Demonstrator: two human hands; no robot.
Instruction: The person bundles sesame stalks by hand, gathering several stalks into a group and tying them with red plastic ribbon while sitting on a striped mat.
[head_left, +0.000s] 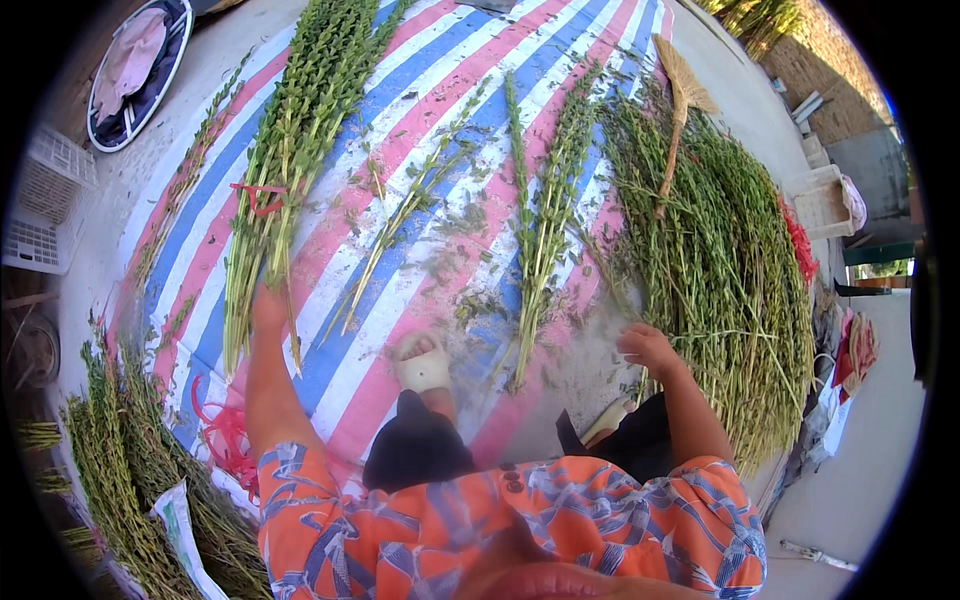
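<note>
A tall bundle of green podded stalks (307, 97), which look like sesame, is bound with a red plastic strip (260, 199). My left hand (271, 306) grips it low down, the fingers mostly hidden among the stems. My right hand (646, 348) hangs beside a large heap of similar stalks (720, 277), its fingers loosely bent with nothing visible in them. Between my hands, a smaller cluster of stalks (541, 255) and a few loose stems (409, 206) lie on a striped plastic sheet (360, 409). Fallen leaves and pale fine bits are scattered over the sheet.
A straw broom (679, 112) rests across the heap. More stalks (135, 442) lie at lower left, near tangled red strips (225, 435). White plastic crates (52, 195) and a round folding chair (139, 71) stand left; a pale bin (825, 202) is right.
</note>
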